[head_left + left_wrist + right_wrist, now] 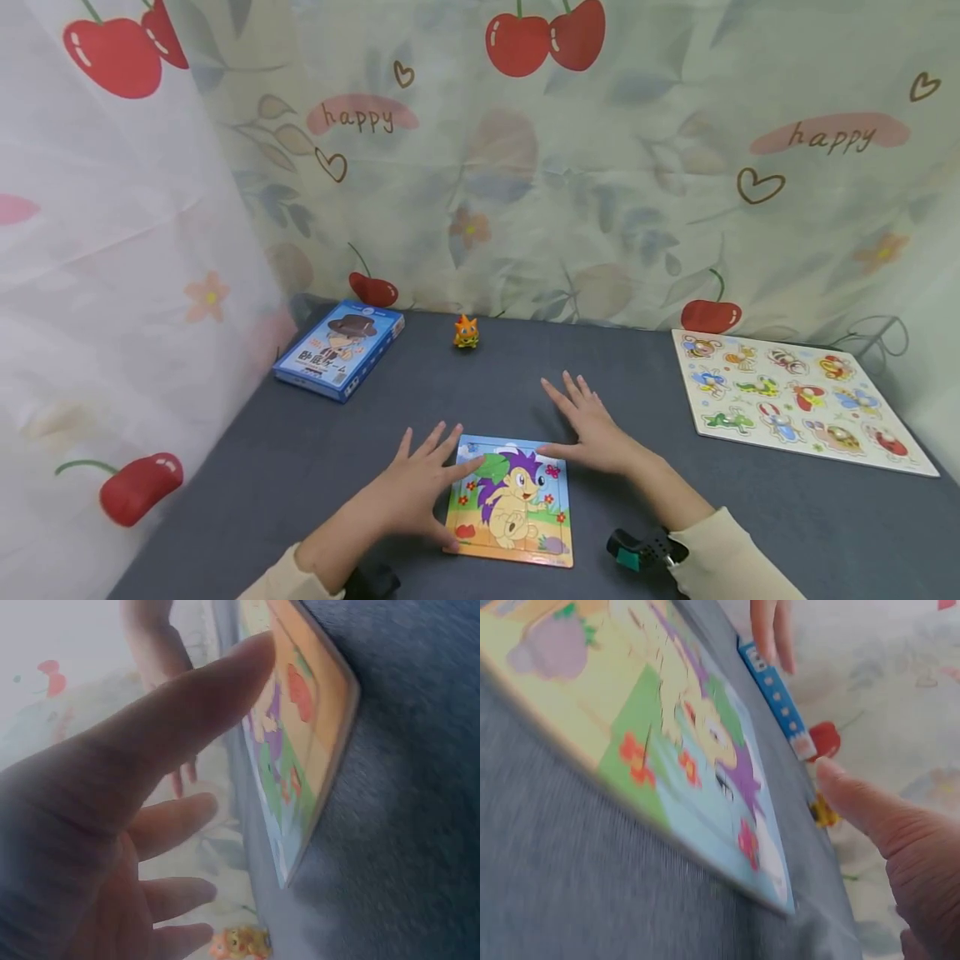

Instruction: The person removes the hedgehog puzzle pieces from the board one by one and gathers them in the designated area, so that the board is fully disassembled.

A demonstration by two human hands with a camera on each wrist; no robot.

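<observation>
Grey table [285,483], pale cherry-print curtain [420,275] hanging behind. Hedgehog puzzle [510,508] lies flat, face up, at the near middle. Left hand [420,483] at its 9 o'clock, fingers spread, nothing gripped; head view has index and thumb overlapping the puzzle's left edge, contact can't be told. Right hand [600,437] at 2 o'clock, also spread, holding nothing. Head view puts that thumb tip at the far right corner; right wrist view shows it raised off the puzzle. Left wrist view adds the puzzle's side edge and thickness, with the left thumb across its face.

Outward from puzzle, head view: toy [466,332] between 11 and 12, box [337,350] at 10, insect board [802,400] between 2 and 3, cable [885,342] past its far edge. Board shows in head view only. Box: head gets the cover art, right wrist gets one blue side. Black band [645,550] at right cuff.
</observation>
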